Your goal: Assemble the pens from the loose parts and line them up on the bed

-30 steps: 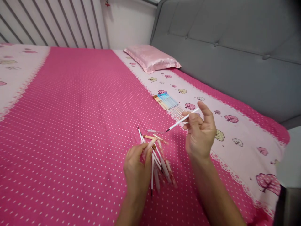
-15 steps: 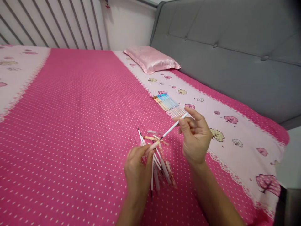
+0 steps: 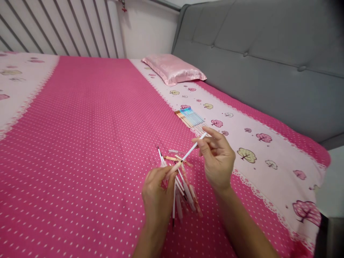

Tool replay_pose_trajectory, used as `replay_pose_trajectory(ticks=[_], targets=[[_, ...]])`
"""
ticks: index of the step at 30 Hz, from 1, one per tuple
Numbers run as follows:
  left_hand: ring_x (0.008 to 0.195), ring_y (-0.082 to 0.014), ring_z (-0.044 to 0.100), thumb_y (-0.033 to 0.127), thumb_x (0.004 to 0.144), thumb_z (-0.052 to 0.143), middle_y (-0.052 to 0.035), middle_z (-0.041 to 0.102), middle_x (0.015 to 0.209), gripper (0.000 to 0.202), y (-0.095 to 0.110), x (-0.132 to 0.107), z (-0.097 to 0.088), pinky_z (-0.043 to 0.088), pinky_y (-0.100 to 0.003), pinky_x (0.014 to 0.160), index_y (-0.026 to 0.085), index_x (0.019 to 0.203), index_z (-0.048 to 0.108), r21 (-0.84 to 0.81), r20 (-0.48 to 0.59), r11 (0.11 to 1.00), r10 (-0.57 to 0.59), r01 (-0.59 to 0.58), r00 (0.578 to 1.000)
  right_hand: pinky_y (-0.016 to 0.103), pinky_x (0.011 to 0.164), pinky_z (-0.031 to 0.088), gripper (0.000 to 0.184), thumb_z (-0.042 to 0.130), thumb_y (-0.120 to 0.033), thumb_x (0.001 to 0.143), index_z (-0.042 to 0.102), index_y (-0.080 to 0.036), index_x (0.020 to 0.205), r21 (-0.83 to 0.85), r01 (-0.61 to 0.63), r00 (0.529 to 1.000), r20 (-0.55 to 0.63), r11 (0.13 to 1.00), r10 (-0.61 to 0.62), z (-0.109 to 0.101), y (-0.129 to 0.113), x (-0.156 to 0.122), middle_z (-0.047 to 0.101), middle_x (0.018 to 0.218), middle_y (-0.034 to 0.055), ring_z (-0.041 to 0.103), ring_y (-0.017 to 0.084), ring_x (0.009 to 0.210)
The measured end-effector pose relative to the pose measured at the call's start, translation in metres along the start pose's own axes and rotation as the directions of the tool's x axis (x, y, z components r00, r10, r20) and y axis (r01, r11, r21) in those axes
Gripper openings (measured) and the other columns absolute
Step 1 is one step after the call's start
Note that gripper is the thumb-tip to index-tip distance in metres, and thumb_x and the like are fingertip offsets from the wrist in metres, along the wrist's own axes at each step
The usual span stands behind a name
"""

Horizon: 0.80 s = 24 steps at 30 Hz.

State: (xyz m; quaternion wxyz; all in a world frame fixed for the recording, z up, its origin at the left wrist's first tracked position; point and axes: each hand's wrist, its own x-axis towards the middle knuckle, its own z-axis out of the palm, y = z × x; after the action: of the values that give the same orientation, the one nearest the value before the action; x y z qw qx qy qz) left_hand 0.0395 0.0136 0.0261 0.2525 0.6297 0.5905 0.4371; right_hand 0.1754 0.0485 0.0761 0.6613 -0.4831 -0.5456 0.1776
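Note:
Pinched between the thumb and fingers of my left hand (image 3: 158, 188) is a pale pink pen barrel (image 3: 175, 167), its end pointing up and right. My right hand (image 3: 219, 157) grips a white pen refill (image 3: 194, 147) near its upper end. The refill's dark tip is at the mouth of the barrel; whether it is just inside, I cannot tell. Below and between my hands lies a loose pile of pen parts (image 3: 189, 197): white refills with dark tips, clear caps and patterned barrels. My left hand covers part of this pile.
Beyond my right hand, a neat row of pens (image 3: 190, 117) in tan, blue and pale tones lies on the pink dotted bedspread (image 3: 94, 143). A pink pillow (image 3: 174, 68) rests against the grey padded headboard (image 3: 258, 46). A white slatted panel (image 3: 59, 28) stands at the far left.
My right hand has moved left and slightly down with the refill, bringing its dark tip to the barrel's opening. My left hand has stayed almost still.

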Motion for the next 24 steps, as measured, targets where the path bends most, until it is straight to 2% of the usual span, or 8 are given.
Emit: replay_pose_trajectory(ticks=[4,15,19,24], targets=[[0.075,-0.0165,0.058,0.03,0.081,0.058,-0.0021,0.066,0.08,0.016,-0.0002,-0.0001,-0.0001,0.044,-0.028,0.068,0.021,0.088,0.069,0.007,0.001,1.0,-0.004,0.004,1.0,0.023,0.054,0.049,0.027,0.059,-0.022,0.082,0.058,-0.024,0.11,0.011,-0.021,0.999,0.045,1.0,0.02,0.0025,0.0019,-0.0029,0.065,0.075,-0.0007,0.06,0.011,0.066],[0.075,-0.0161,0.059,0.032,0.081,0.057,-0.002,0.067,0.082,0.018,0.0007,-0.0003,-0.0007,0.045,-0.028,0.068,0.023,0.09,0.069,-0.049,0.011,0.999,-0.021,0.022,1.0,0.021,0.052,0.047,0.028,0.06,-0.02,0.081,0.059,-0.024,0.109,0.026,-0.041,0.998,0.058,0.999,0.039,0.0045,0.0011,-0.0042,0.064,0.073,-0.0017,0.056,0.01,0.061],[0.073,-0.0157,0.059,0.033,0.081,0.057,-0.0025,0.067,0.081,0.019,0.0021,-0.0008,-0.0022,0.045,-0.028,0.066,0.021,0.091,0.069,-0.063,0.002,0.998,-0.005,0.005,1.0,0.021,0.051,0.046,0.027,0.062,-0.022,0.08,0.061,-0.023,0.107,0.04,-0.089,0.988,0.128,0.995,0.084,0.0072,0.0041,-0.0063,0.062,0.07,-0.0026,0.055,0.009,0.058],[0.075,-0.0153,0.06,0.032,0.083,0.055,-0.0026,0.067,0.085,0.02,0.0052,-0.0006,-0.0042,0.046,-0.026,0.066,0.022,0.095,0.067,-0.086,-0.011,0.996,-0.001,0.0,1.0,0.024,0.058,0.05,0.018,0.061,-0.024,0.081,0.067,-0.022,0.098,0.007,-0.099,0.952,0.29,0.995,0.093,0.0105,0.0073,-0.0098,0.067,0.078,0.0006,0.062,0.012,0.067]])
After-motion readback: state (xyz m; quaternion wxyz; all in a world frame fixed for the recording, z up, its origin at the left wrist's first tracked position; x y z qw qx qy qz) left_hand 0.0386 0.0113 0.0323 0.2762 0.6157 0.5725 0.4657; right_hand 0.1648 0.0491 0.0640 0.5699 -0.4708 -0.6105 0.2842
